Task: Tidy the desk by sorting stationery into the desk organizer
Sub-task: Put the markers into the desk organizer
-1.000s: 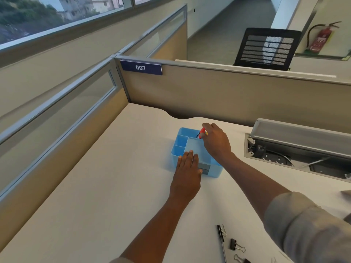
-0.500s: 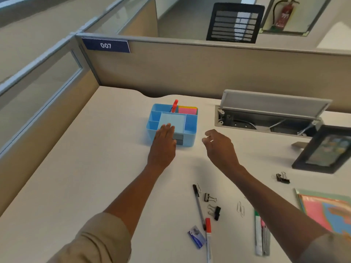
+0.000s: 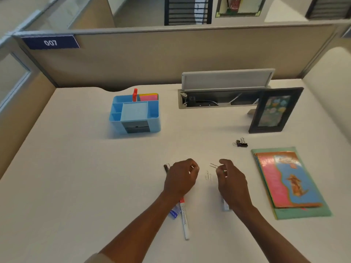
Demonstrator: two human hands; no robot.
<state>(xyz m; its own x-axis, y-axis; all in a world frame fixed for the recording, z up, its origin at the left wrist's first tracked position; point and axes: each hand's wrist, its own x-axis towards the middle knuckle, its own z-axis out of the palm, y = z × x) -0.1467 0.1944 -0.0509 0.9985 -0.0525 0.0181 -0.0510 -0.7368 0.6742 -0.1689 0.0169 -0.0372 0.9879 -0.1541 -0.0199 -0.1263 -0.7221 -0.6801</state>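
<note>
The right hand point(image 3: 230, 182) pinches a thin wire binder clip point(image 3: 214, 165); the left hand point(image 3: 180, 177) curls, contents unclear, above the smooth desk point(image 3: 76, 177), near the boxy blue plastic organizer point(image 3: 135, 113).

single head-worn view, forward and steeply down over the desk point(image 3: 76, 177), hands near

A dark blue plate point(image 3: 50, 42) on the top rail of the cubicle partition point(image 3: 152, 54) reads "007" in white digits. Print on the book cover and the pens is too blurred to read.
</note>
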